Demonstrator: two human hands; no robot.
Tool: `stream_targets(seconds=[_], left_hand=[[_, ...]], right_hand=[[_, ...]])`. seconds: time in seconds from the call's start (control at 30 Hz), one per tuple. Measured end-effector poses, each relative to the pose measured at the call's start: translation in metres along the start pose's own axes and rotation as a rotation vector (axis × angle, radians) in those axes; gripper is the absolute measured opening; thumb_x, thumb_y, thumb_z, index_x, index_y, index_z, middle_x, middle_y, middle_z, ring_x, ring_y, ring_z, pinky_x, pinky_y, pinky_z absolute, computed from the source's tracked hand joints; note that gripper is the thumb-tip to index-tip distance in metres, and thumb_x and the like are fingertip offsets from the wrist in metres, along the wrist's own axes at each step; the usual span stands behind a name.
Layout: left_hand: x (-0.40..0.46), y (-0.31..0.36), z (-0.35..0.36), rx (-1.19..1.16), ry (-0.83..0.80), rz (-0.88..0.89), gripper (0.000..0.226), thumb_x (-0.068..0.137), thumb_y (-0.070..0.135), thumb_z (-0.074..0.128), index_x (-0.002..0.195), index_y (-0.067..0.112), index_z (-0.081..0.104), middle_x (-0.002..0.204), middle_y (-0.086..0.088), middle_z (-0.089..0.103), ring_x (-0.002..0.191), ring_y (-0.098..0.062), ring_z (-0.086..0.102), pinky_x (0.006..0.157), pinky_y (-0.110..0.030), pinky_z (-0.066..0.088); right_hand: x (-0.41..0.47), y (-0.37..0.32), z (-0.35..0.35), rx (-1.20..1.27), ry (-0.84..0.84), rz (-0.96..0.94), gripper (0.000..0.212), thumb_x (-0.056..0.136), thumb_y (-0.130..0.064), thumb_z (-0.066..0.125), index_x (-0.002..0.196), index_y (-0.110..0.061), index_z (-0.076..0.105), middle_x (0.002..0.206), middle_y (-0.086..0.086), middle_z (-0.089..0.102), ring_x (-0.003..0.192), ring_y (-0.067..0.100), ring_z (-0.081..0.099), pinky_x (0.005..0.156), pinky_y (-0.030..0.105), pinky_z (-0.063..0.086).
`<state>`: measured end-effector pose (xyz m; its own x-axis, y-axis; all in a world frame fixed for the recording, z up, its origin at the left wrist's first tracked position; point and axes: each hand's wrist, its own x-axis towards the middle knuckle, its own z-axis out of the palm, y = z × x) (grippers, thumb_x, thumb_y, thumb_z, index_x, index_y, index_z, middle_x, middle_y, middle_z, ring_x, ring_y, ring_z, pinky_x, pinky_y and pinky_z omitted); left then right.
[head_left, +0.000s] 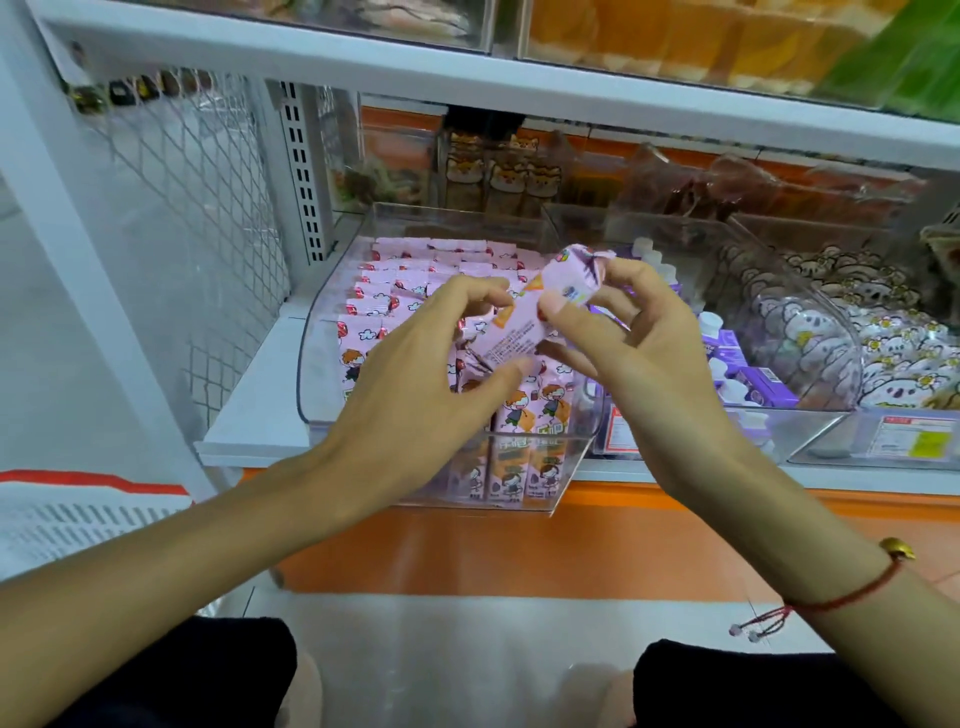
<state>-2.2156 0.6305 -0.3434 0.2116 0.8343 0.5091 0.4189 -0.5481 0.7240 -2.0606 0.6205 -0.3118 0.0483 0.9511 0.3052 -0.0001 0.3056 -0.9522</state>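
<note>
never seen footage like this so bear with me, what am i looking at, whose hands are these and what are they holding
There is no machine here. One camera worn on a person's head looks forward and down at their own two bare hands, in front of a shop shelf. The left hand and the right hand both pinch one pink packet, held tilted above a clear bin on that shelf. The bin holds rows of similar packets. The next bin to the right holds purple cartons.
</note>
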Motion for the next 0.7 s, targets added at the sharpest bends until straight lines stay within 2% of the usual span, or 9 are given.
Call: stream_targets(seconds=[0.07, 0.13, 0.23, 0.3, 0.33, 0.4, 0.5, 0.6, 0.7], left_hand=[[0.0, 0.001, 0.0, 0.037, 0.042, 0.041, 0.042, 0.079, 0.043, 0.068, 0.116, 0.033, 0.051, 0.114, 0.022, 0.055, 0.108, 0.0, 0.053, 0.088, -0.025, 0.047], [0.001, 0.002, -0.002, 0.038, 0.073, 0.072, 0.034, 0.082, 0.037, 0.071, 0.111, 0.036, 0.053, 0.106, 0.023, 0.056, 0.101, -0.003, 0.055, 0.081, -0.02, 0.047], [0.005, 0.004, -0.006, -0.102, 0.042, 0.0, 0.028, 0.085, 0.034, 0.069, 0.109, 0.041, 0.056, 0.099, 0.026, 0.063, 0.09, -0.001, 0.062, 0.074, -0.013, 0.048], [0.009, 0.005, -0.009, -0.249, -0.008, -0.102, 0.027, 0.086, 0.033, 0.067, 0.113, 0.036, 0.063, 0.098, 0.02, 0.07, 0.082, 0.001, 0.066, 0.069, -0.012, 0.05], [0.01, 0.006, -0.011, -0.328, -0.044, -0.166, 0.025, 0.086, 0.036, 0.065, 0.111, 0.033, 0.067, 0.094, 0.016, 0.073, 0.079, 0.001, 0.067, 0.066, -0.012, 0.051], [0.011, 0.008, -0.013, -0.465, -0.138, -0.324, 0.025, 0.083, 0.045, 0.063, 0.096, 0.027, 0.076, 0.087, 0.011, 0.075, 0.073, 0.001, 0.068, 0.06, -0.013, 0.053], [0.012, 0.01, -0.015, -0.529, -0.236, -0.484, 0.023, 0.079, 0.05, 0.063, 0.075, 0.033, 0.079, 0.074, 0.009, 0.074, 0.06, 0.001, 0.066, 0.055, -0.013, 0.053], [0.013, 0.009, -0.016, -0.547, -0.252, -0.492, 0.023, 0.076, 0.049, 0.063, 0.067, 0.034, 0.078, 0.062, 0.012, 0.07, 0.052, 0.002, 0.063, 0.054, -0.013, 0.052], [0.013, 0.006, -0.017, -0.52, -0.25, -0.427, 0.022, 0.086, 0.04, 0.063, 0.085, 0.026, 0.079, 0.074, 0.013, 0.073, 0.063, 0.001, 0.066, 0.057, -0.012, 0.052]], right_hand=[[-0.002, 0.001, 0.002, -0.084, 0.017, -0.065, 0.027, 0.082, -0.011, 0.071, 0.101, -0.009, 0.051, 0.08, -0.01, 0.062, 0.077, 0.009, 0.066, 0.079, 0.029, 0.057], [-0.004, 0.0, 0.003, -0.166, 0.008, -0.11, 0.028, 0.08, -0.015, 0.073, 0.097, -0.013, 0.051, 0.078, -0.013, 0.058, 0.077, 0.006, 0.063, 0.077, 0.026, 0.056], [-0.003, -0.002, 0.002, -0.186, -0.044, -0.084, 0.03, 0.083, -0.019, 0.071, 0.11, -0.016, 0.056, 0.099, -0.006, 0.068, 0.09, 0.007, 0.066, 0.077, 0.023, 0.055], [-0.001, -0.004, 0.001, -0.189, -0.062, -0.034, 0.031, 0.086, -0.022, 0.066, 0.115, -0.017, 0.058, 0.103, -0.002, 0.069, 0.085, 0.006, 0.067, 0.072, 0.021, 0.055], [0.0, -0.004, 0.001, -0.189, -0.059, -0.001, 0.031, 0.087, -0.025, 0.065, 0.116, -0.017, 0.058, 0.098, -0.003, 0.069, 0.076, 0.005, 0.066, 0.068, 0.02, 0.054], [0.002, -0.002, 0.0, -0.18, -0.048, 0.081, 0.033, 0.088, -0.029, 0.064, 0.117, -0.016, 0.057, 0.075, -0.013, 0.067, 0.057, 0.002, 0.061, 0.06, 0.019, 0.053], [0.005, 0.003, 0.001, -0.12, -0.051, 0.184, 0.037, 0.088, -0.03, 0.063, 0.119, -0.011, 0.055, 0.05, -0.015, 0.057, 0.044, 0.002, 0.055, 0.05, 0.017, 0.051], [0.005, 0.006, 0.002, -0.094, -0.06, 0.199, 0.039, 0.089, -0.029, 0.063, 0.121, -0.01, 0.052, 0.049, -0.014, 0.056, 0.044, 0.002, 0.055, 0.048, 0.017, 0.049], [0.004, 0.007, 0.002, -0.115, -0.08, 0.168, 0.041, 0.089, -0.03, 0.061, 0.125, -0.016, 0.047, 0.055, -0.016, 0.056, 0.051, 0.001, 0.058, 0.055, 0.016, 0.051]])
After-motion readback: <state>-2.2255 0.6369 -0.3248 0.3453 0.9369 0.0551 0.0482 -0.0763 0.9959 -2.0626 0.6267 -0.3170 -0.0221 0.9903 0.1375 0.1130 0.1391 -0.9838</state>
